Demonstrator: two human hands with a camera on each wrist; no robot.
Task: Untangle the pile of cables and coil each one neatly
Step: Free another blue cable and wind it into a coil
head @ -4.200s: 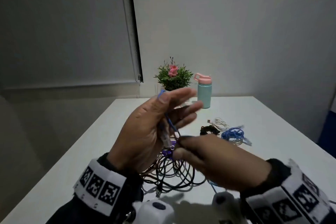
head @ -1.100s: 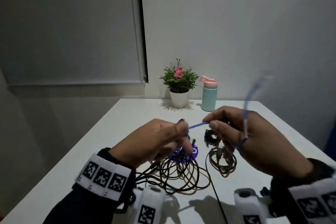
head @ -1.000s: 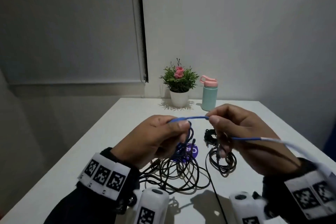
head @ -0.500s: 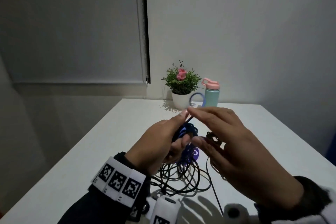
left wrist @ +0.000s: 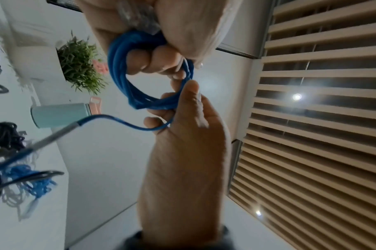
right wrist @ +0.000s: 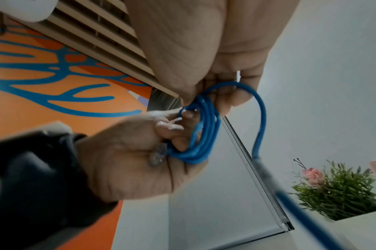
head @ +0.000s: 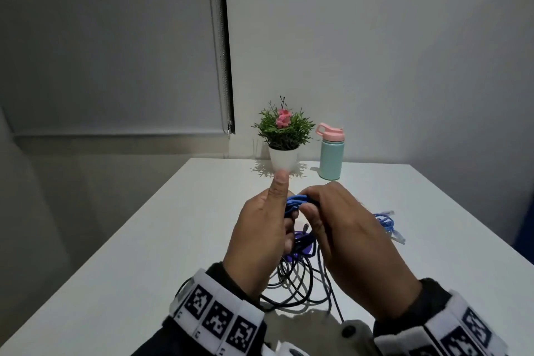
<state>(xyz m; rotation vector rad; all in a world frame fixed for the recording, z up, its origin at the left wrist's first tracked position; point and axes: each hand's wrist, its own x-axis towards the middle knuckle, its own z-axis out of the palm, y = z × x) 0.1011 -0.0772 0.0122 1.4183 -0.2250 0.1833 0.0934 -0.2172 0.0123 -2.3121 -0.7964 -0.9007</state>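
A blue cable point(head: 297, 201) is wound into a small coil between my two hands above the table. My left hand point(head: 260, 228) has its fingers curled through the coil point(right wrist: 204, 135), thumb pointing up. My right hand point(head: 341, 228) pinches the coil's other side point(left wrist: 157, 103). The cable's loose tail point(right wrist: 261, 118) arcs out of my right hand point(right wrist: 204, 50) and runs blurred down toward the table. My left hand point(left wrist: 161, 25) fills the top of the left wrist view. A tangle of black cables point(head: 300, 283) lies on the white table point(head: 173, 240) under my hands.
A second blue cable point(head: 385, 222) lies bundled on the table, right of my hands. A potted plant point(head: 284, 136) and a mint bottle with a pink lid point(head: 331, 154) stand at the far edge by the wall. A purple object point(head: 303, 250) shows among the black cables.
My right hand has laid another turn of blue cable onto the coil and come in against my left hand. My left thumb now sticks up. Both hands sit slightly lower.
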